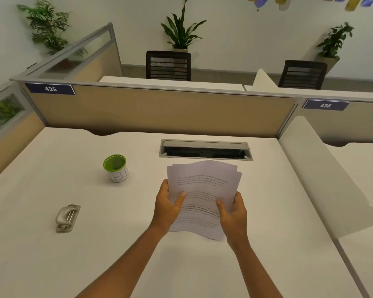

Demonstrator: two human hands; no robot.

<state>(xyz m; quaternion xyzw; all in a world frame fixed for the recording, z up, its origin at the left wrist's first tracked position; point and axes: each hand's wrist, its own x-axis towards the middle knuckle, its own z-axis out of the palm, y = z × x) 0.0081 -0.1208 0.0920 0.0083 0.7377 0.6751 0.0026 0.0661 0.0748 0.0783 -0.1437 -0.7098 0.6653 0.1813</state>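
A loose stack of printed paper sheets (202, 186) is held above the white desk (95, 254), its top edges fanned slightly. My left hand (167, 203) grips the stack's left edge with the thumb lying on the top sheet. My right hand (233, 214) grips the right edge the same way, thumb on the print. A grey metal hole punch (67, 218) lies on the desk to the left. Farther back stands a green-rimmed white cup (116, 168) with handwriting on its side.
A grey cable hatch (205, 149) is set into the desk just beyond the papers. Beige partition panels (159, 112) labelled 435 and 436 close the back. A white rounded divider (323, 179) bounds the right side. Two black chairs and potted plants stand beyond.
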